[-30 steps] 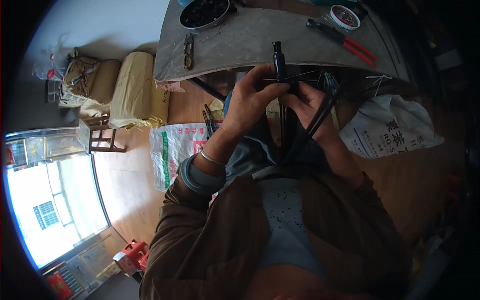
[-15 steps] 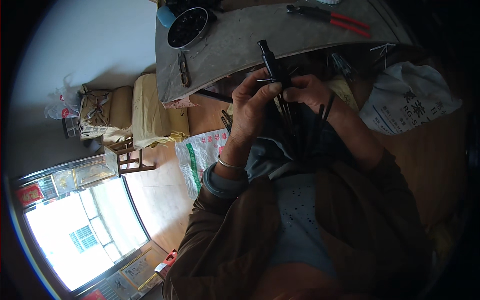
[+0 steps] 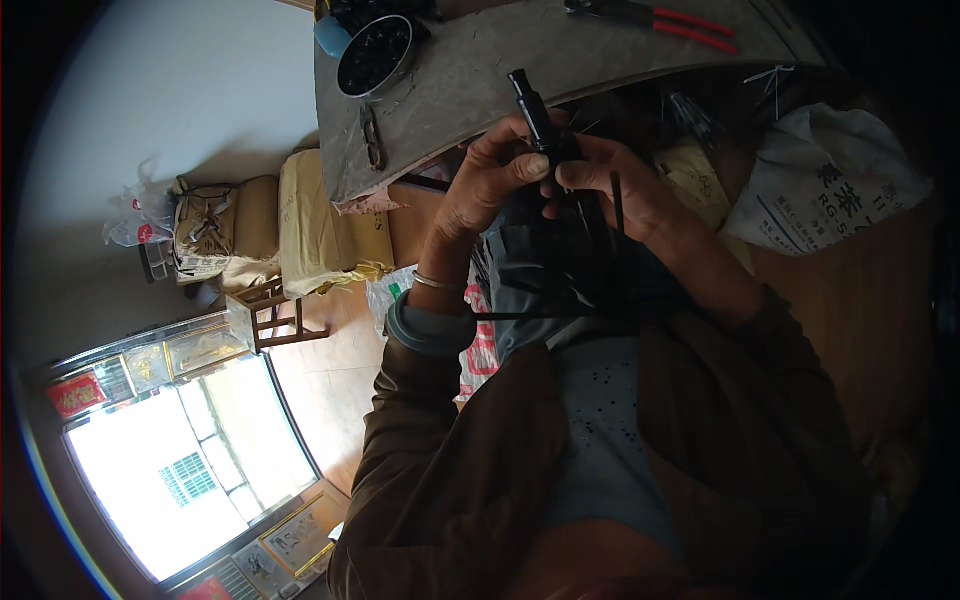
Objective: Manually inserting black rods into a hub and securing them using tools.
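I see both hands closed on the black connector (image 3: 535,112): left hand (image 3: 487,185) and right hand (image 3: 620,190) flank it, its long axis pointing far-left over the desk (image 3: 600,50) edge.

Single head fisheye view, looking steeply down, close over hands, workbench (image 3: 470,90) edge above.

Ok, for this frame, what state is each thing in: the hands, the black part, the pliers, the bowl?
Left hand: closed on the black connector.
Right hand: gripping the same connector.
Black connector: held above the lap, tip pointing up.
Red-handled pliers: lying untouched on the table.
Round bowl: holds dark small parts.
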Available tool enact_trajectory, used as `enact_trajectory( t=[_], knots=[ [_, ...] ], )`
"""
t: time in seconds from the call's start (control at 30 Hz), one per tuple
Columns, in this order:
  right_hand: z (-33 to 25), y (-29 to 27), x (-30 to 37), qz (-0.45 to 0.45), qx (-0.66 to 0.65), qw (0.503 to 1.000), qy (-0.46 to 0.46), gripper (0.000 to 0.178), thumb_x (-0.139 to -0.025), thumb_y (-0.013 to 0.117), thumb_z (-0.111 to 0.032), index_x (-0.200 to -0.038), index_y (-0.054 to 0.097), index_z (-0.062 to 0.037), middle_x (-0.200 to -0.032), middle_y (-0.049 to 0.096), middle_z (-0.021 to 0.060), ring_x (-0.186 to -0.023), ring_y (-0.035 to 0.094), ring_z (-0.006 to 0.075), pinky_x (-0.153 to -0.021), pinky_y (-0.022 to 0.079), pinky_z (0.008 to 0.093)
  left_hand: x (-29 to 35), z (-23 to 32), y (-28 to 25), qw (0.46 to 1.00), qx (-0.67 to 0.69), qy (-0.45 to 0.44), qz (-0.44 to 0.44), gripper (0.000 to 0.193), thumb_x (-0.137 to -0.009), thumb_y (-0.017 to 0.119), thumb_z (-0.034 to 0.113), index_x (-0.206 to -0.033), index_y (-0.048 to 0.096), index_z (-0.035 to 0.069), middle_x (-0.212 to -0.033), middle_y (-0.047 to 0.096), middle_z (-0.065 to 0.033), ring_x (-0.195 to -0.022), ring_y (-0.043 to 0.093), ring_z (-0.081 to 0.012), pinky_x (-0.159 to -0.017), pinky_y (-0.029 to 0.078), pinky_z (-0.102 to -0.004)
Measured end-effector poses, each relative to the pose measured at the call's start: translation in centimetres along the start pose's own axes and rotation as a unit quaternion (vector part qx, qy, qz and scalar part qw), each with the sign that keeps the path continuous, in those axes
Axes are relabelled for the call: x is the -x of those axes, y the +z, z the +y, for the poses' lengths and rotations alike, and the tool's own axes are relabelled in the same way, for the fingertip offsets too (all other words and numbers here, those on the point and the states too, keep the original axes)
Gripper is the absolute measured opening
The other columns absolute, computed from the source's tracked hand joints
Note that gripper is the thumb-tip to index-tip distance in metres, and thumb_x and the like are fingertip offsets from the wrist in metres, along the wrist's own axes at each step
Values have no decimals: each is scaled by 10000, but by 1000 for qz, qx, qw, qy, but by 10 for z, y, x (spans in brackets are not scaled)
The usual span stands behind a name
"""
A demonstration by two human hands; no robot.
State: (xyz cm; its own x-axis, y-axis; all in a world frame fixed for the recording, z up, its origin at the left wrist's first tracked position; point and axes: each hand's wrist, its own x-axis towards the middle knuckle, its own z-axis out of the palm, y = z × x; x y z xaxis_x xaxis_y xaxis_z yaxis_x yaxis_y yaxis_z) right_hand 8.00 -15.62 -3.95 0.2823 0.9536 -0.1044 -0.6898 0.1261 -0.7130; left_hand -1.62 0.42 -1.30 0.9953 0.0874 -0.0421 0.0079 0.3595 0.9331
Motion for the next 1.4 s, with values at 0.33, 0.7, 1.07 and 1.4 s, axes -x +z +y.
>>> enact_trajectory(
  t=[0.33,0.7,1.07,1.4],
  knots=[
    [1,-4,-2,56,-37,996,-53,250,-860,644,-152,-1079,606,-37,-917,630,26,-791,615,110,-712,518,258,11,-5,23,952,-182,120,214,524,-859,675,224,-1289,486,-9,-1175,579,-138,-925,596,-190,-842,482,-326],
    [8,18,-11,157,67,974,-152,269,-843,651,-123,-1091,617,-22,-861,615,10,-747,569,69,-676,452,214,2,2,67,912,-170,99,361,488,-798,732,122,-1209,527,-44,-890,654,-43,-776,607,-99,-679,505,-247],
    [11,18,-16,195,264,886,-327,309,-799,708,-52,-1075,592,24,-876,637,49,-741,616,104,-692,493,230,-3,9,55,928,-193,57,313,264,-842,666,57,-1086,635,-40,-947,673,-56,-819,615,-106,-760,487,-238],
    [-21,-5,-2,114,301,945,-58,199,-843,684,-234,-872,657,-39,-773,609,-21,-705,565,56,-656,444,216,2,-7,62,925,-132,139,330,254,-836,697,96,-1059,648,-15,-907,677,-31,-815,602,-84,-754,480,-225]
  ],
)
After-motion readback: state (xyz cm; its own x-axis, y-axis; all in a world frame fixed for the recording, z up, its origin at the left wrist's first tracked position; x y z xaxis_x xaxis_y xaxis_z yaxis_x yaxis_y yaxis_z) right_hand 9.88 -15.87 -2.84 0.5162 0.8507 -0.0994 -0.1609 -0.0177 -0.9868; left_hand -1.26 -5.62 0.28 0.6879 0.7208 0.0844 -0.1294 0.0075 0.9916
